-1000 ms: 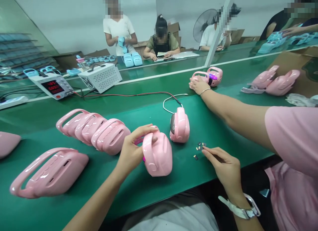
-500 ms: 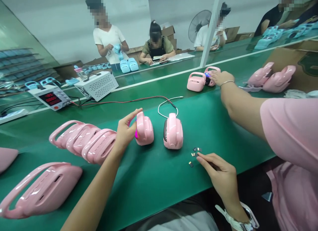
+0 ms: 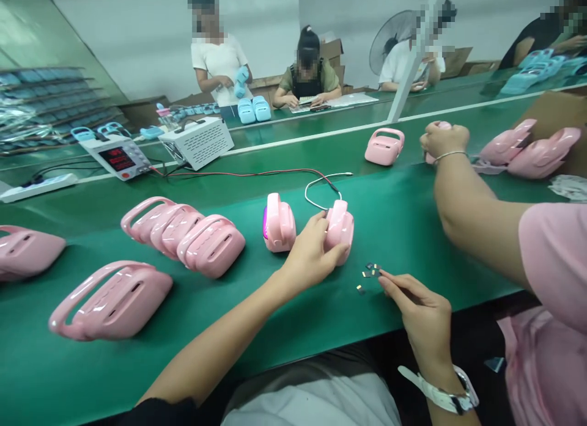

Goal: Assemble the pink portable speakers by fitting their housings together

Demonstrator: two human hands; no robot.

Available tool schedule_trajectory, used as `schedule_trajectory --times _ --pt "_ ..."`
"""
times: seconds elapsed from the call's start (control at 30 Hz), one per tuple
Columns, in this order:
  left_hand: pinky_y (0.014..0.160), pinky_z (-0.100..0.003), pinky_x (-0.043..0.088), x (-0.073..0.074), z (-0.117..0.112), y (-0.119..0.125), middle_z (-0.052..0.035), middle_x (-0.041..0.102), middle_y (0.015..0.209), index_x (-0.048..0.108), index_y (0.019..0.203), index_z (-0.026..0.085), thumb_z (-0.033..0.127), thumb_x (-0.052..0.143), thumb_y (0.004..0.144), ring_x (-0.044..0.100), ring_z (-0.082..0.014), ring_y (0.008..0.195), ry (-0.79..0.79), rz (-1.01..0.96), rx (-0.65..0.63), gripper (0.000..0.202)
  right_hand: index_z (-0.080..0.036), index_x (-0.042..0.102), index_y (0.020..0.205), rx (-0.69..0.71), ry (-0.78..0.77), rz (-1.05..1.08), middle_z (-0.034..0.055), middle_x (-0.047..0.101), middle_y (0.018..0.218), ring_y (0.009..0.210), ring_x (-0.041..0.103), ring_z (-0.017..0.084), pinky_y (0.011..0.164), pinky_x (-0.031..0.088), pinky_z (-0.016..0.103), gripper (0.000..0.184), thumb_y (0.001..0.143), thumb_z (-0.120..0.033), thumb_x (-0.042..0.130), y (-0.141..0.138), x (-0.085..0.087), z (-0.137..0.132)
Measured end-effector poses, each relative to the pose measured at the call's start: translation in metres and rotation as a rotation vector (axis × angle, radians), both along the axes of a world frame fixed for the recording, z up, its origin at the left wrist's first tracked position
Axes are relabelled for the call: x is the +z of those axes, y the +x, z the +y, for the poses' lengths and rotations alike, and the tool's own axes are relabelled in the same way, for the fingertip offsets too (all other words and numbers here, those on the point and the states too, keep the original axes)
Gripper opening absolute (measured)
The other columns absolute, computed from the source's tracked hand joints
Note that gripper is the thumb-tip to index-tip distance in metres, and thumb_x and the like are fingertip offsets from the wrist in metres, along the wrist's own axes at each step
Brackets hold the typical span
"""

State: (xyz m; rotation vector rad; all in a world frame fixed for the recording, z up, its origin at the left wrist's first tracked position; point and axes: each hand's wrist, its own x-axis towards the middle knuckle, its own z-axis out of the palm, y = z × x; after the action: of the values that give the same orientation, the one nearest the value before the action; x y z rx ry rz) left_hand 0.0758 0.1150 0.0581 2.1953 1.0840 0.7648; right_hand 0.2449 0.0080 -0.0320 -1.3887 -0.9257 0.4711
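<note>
My left hand (image 3: 312,249) is closed around a pink portable speaker (image 3: 342,227) standing on the green mat, thumb on the near side and fingers on its dark front. Just left of it stands another pink speaker (image 3: 280,224), its front edge glowing purple. Small black memory cards (image 3: 367,274) with gold contacts lie loose on the mat. At their right edge my right hand (image 3: 419,310) pinches a memory card (image 3: 380,273) between thumb and forefinger, mostly hidden by the fingertips.
Several pink speakers (image 3: 213,249) lie to the left. A power supply (image 3: 120,159) feeds a red-and-black lead ending in a white cable (image 3: 316,184). At right, a co-worker's hand (image 3: 447,139) holds a pink item beside a speaker (image 3: 384,148). People work across the bench.
My left hand has gone from the lit speaker to the one on its right and gripped it. My right hand stays by the cards. The co-worker's hand has pulled a speaker rightward. The view has shifted.
</note>
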Motion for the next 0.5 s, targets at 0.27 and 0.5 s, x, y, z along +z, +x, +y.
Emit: schedule_trajectory --times 0.27,0.5 --pt "0.100 -0.038 0.050 0.038 -0.090 -0.098 -0.0098 0.051 0.149 0.063 0.104 0.023 0.040 0.069 0.087 0.044 -0.0303 0.141 -0.267 0.048 -0.056 0.025 -0.033 0.080 0.081 0.191 0.172 0.180 -0.0050 0.076 0.079 0.088 0.071 0.014 0.082 0.056 0.023 0.020 0.078 -0.014 0.077 -0.060 0.025 -0.024" --pt "0.104 -0.035 0.045 0.001 -0.113 -0.132 -0.0088 0.060 0.138 0.070 0.092 0.023 0.051 0.074 0.080 0.056 -0.0287 0.128 -0.191 -0.122 0.114 0.031 -0.029 0.081 0.088 0.374 0.166 0.205 -0.0034 0.074 0.075 0.105 0.073 0.021 0.097 0.057 0.030 0.024 0.081 -0.008 0.073 -0.114 0.019 -0.030"
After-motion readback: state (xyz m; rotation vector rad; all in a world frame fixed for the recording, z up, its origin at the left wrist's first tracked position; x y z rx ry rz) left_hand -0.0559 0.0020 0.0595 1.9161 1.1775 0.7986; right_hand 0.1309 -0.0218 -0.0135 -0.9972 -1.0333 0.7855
